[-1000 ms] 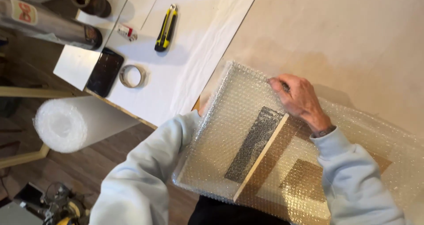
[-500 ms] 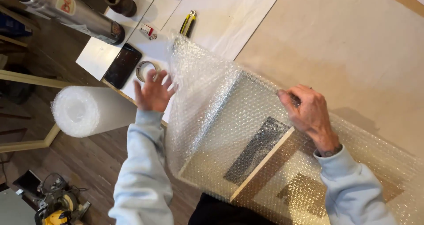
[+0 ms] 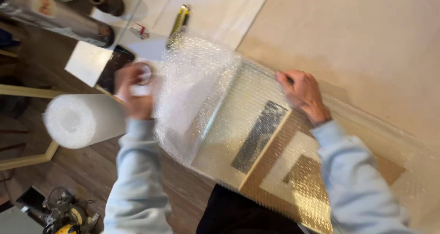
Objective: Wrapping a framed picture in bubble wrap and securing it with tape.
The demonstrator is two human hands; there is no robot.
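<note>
**Bubble wrap over a flat frame**

A big tan table (image 3: 366, 46) fills the top, with wood floor at eight o'clock. The bubble wrap (image 3: 201, 91) covers a flat frame (image 3: 250, 137) in the middle; its long side runs from seven to one o'clock. The right hand (image 3: 305, 94) presses down flat on the far corner. The left hand (image 3: 133, 89), at nine o'clock, is blurry and reaches the tape ring (image 3: 145, 73); its grip is unclear.

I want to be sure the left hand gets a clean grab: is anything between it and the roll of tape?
Nothing visible does. The left hand is already at the roll of tape, fingers blurred around it. The raised flap of bubble wrap stands just to its right, beside it, not between them.
</note>
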